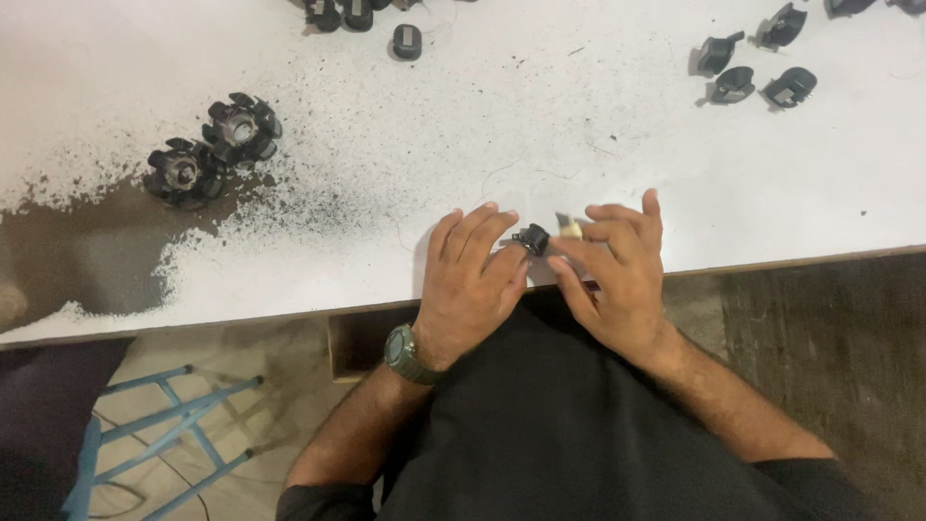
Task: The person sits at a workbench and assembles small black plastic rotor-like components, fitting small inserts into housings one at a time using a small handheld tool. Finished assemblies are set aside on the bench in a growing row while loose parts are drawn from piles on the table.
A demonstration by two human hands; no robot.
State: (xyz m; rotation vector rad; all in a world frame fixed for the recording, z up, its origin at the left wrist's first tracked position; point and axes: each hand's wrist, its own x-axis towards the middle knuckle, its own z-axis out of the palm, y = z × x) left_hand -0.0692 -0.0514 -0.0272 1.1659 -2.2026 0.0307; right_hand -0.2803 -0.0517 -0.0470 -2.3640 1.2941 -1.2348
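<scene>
1. Left hand (470, 280) pinching small black part (532, 238) at near desk (579, 125) edge; right hand (617, 270) curled around pale piece (569, 227), touching the part.
2. Risk: part slipping off the edge, grip being fingertip only.
3. Far left: two black rotors (212, 150) amid dark powder (87, 251). Far right: loose black parts (757, 58). Nothing obstructing hands.

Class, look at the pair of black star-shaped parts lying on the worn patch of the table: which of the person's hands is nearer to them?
Left. The left hand lies right of the star-shaped parts; the right hand is farther right, beyond the left hand.
</scene>
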